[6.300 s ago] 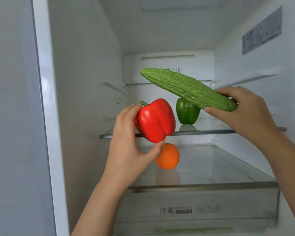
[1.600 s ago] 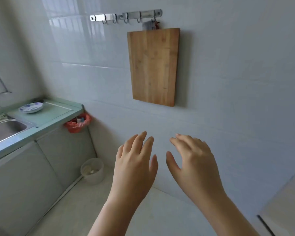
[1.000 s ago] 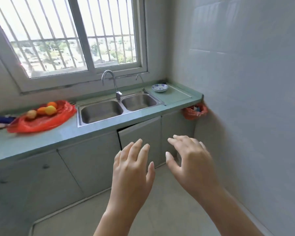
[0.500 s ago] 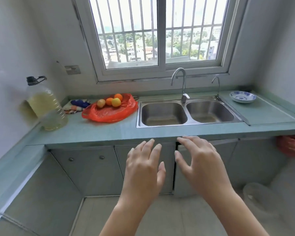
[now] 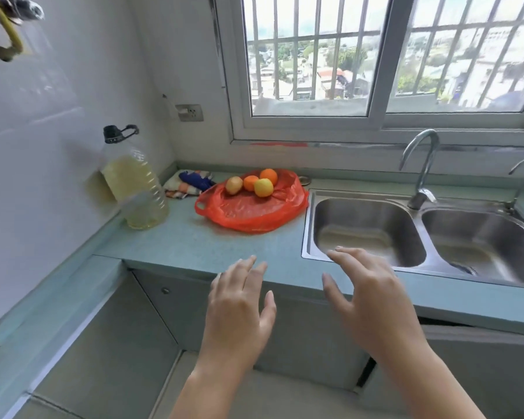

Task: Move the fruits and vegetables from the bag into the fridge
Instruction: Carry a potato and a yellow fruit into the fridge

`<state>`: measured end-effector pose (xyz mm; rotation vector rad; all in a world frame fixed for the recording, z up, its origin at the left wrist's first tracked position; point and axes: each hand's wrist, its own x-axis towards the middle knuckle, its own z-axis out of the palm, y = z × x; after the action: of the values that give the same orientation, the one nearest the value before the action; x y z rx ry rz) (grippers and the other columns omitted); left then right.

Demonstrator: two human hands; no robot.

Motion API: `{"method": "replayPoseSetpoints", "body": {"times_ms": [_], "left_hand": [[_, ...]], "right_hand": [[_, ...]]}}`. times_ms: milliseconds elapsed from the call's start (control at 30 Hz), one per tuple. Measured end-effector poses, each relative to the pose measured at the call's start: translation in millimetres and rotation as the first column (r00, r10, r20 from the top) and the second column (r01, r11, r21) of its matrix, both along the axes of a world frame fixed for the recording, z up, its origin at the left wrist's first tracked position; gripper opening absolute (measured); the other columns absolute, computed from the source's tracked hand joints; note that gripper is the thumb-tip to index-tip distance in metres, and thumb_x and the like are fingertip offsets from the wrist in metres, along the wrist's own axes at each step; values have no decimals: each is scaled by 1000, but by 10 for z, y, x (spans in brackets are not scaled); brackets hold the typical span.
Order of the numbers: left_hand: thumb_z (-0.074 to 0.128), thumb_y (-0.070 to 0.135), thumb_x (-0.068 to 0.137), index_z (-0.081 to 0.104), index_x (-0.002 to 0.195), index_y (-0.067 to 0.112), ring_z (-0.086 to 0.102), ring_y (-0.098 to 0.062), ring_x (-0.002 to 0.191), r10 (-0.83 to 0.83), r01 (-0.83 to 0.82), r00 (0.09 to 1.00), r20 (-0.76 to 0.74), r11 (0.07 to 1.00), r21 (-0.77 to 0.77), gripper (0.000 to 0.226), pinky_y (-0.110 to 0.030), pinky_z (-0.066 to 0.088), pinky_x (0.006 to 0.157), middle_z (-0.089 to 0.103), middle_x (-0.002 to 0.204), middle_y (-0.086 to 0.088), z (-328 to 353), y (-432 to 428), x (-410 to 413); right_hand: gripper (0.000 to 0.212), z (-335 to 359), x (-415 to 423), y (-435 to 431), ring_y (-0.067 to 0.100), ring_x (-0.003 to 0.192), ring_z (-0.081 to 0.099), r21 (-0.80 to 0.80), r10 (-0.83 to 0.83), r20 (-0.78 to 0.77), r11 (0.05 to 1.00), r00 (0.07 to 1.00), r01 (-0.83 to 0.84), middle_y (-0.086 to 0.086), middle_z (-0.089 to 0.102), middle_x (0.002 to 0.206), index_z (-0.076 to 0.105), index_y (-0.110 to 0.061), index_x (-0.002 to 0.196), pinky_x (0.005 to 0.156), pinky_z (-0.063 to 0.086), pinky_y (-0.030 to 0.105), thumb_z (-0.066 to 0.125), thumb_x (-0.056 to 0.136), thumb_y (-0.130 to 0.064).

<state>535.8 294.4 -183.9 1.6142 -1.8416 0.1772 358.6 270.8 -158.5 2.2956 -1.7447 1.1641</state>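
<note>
Sees crinkled red plastic bag (image 5: 248, 211) flattened on green counter (image 5: 179, 243), long axis left-right, handle pointing left, four smooth round fruits (image 5: 256, 184) on top. Holds left hand (image 5: 239, 309) and right hand (image 5: 366, 294) empty, fingers spread.

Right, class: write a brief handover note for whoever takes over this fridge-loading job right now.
Left hand: open, empty, over the front edge of the counter.
Right hand: open, empty, near the sink.
Red bag lies on the counter, left of the sink, holding an orange, a second orange, a yellow fruit, a brownish fruit.
Done: the red pepper and bitter gourd held at the fridge seconds ago are out of hand.
Left: carry these four to the fridge, not in view.
</note>
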Motion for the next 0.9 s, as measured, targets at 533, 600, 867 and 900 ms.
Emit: {"method": "replayPoseSetpoints", "body": {"times_ms": [533, 600, 867, 900], "left_hand": [[41, 30, 80, 56, 116, 9, 56, -28, 110, 2, -1, 1000, -32, 999, 39, 45, -42, 42, 92, 61, 118, -10, -181, -2165, 1621], [41, 31, 81, 54, 118, 11, 54, -26, 112, -19, 23, 998, -65, 998, 61, 45, -39, 41, 93, 60, 120, -8, -258, -2356, 1650], [41, 30, 78, 59, 114, 7, 57, -28, 109, -10, 19, 997, -75, 993, 116, 46, -41, 37, 95, 61, 117, -10, -525, -3526, 1727], [42, 29, 77, 59, 113, 7, 58, -29, 108, -11, 19, 998, -63, 992, 123, 46, -42, 39, 94, 62, 117, -11, -529, -3672, 1735]], "right_hand": [[35, -102, 1669, -2159, 29, 85, 65, 6, 23, -81, 1000, 996, -23, 7, 70, 94, 69, -8, 100, 73, 51, 38, 59, 72, -27], [35, -132, 1707, -2374, 31, 84, 66, 12, 24, -98, 1000, 995, -23, 8, 70, 94, 70, -8, 98, 73, 51, 40, 60, 72, -27], [37, -372, 1761, -3528, 31, 83, 65, 90, 52, -84, 995, 995, -44, 8, 69, 95, 69, -8, 99, 70, 53, 42, 57, 73, -30], [36, -396, 1765, -3675, 31, 83, 64, 102, 53, -80, 994, 995, -45, 8, 69, 94, 69, -8, 100, 70, 53, 42, 58, 72, -30]]}}
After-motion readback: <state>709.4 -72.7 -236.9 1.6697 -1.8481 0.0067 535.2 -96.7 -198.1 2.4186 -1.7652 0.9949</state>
